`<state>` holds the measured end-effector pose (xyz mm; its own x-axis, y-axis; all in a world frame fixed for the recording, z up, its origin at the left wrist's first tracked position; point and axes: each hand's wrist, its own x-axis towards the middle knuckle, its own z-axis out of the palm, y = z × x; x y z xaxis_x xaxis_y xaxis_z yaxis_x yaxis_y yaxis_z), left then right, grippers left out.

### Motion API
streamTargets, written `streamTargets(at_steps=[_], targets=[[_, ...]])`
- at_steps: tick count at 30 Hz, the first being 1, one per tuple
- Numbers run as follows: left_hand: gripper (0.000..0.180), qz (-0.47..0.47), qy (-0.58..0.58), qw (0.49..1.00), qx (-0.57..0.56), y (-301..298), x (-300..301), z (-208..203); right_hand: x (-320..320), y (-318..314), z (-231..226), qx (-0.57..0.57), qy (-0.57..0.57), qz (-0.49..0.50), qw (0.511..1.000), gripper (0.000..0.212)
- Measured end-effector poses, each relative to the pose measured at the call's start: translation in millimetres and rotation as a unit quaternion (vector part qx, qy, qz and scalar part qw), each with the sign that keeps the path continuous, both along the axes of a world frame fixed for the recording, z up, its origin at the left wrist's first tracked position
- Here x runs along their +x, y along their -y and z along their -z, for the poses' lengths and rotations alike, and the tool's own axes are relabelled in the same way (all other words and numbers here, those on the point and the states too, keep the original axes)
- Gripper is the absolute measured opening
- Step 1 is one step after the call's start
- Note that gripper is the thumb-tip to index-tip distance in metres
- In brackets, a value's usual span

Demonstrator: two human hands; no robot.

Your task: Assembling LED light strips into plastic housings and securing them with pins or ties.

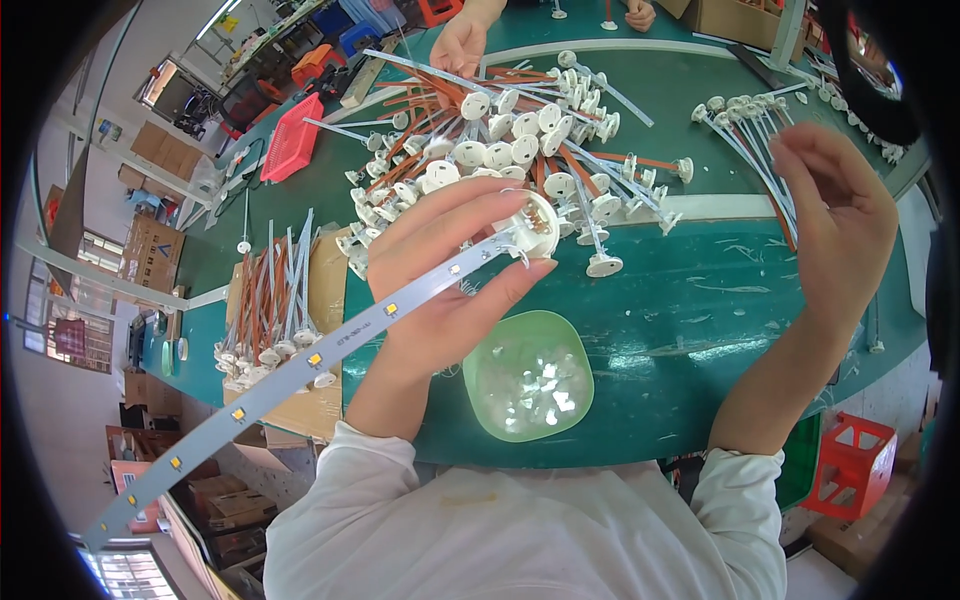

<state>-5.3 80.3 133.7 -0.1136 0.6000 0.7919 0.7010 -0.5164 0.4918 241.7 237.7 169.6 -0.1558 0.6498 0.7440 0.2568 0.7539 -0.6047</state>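
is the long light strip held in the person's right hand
No, the left hand holds the light strip by its round white end piece.

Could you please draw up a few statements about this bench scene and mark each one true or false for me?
1. The left hand holds a round white cap, with an LED strip running toward the picture's lower left. True.
2. The right hand holds a second LED strip. False: the right hand is raised, and no strip shows in it.
3. The bowl stands nearer the person's body than the big pile. True.
4. The bowl is red. False: it is light green.
5. The red basket lies left of the big pile. True.
6. Nobody else's hand is in view. False: another person's hand shows at the pile's far side.
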Motion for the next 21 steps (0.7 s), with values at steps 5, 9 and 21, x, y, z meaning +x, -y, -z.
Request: streamTargets(at_steps=[5, 9, 21], targets=[[0.044, -0.008, 0.021, 1.0, -0.013, 0.7, -4.3, -0.6, 19.5, -19.2, 4.1, -0.003, 0.03, 0.166, 0.986, 0.014], [0.043, 0.007, 0.011, 1.0, -0.005, -3.1, -6.8, 1.1, 52.6, -43.9, 9.0, 0.047, 0.034, 0.325, 0.944, 0.012], [0.043, -0.004, -0.008, 1.0, -0.009, 2.3, -4.7, -3.2, 29.3, -23.3, -5.3, -0.061, 0.08, 0.362, 0.927, 0.016]])
